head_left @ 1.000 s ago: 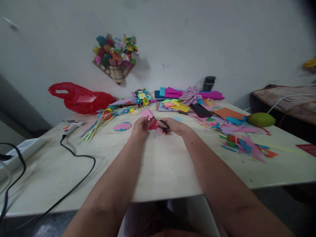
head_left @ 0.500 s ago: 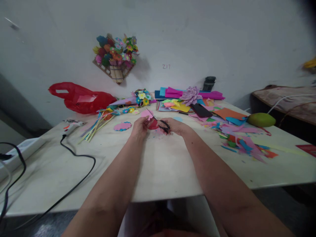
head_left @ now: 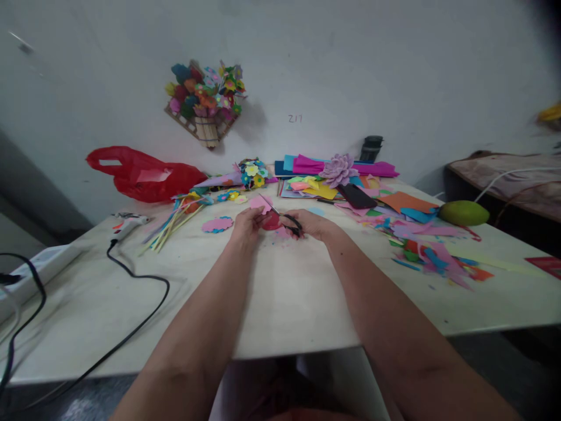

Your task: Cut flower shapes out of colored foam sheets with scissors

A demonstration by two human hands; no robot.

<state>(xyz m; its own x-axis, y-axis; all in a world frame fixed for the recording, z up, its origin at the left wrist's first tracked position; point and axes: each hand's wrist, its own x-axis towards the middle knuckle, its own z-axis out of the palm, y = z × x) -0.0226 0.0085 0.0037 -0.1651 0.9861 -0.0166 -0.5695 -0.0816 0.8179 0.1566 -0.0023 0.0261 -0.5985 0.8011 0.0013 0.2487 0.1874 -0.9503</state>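
Between the thumb and fingers of my left hand [head_left: 249,224] is a small pink paper piece [head_left: 261,204]. My right hand [head_left: 305,223] grips black-handled scissors [head_left: 291,223], whose blades point up and left and lie against the pink piece. Under the hands a round red piece [head_left: 271,221] rests on the table [head_left: 302,298], with tiny pink scraps [head_left: 280,235] beside it. To the left of my left hand lies a pink scalloped shape with a blue edge [head_left: 217,224]. A pale blue circle [head_left: 316,211] sits behind my right hand.
A glue gun [head_left: 131,223] with a black cord and a power strip [head_left: 39,275] are on the left. Behind are a red bag [head_left: 153,178], paper strips [head_left: 169,228] and foam flowers [head_left: 253,172]. Right are a phone [head_left: 357,196], colored scraps [head_left: 438,257] and a green fruit [head_left: 464,213].
My left hand and the pink piece have shifted very slightly, and more of the red piece shows. The scissors' blades look a little closer to level with the pink piece.
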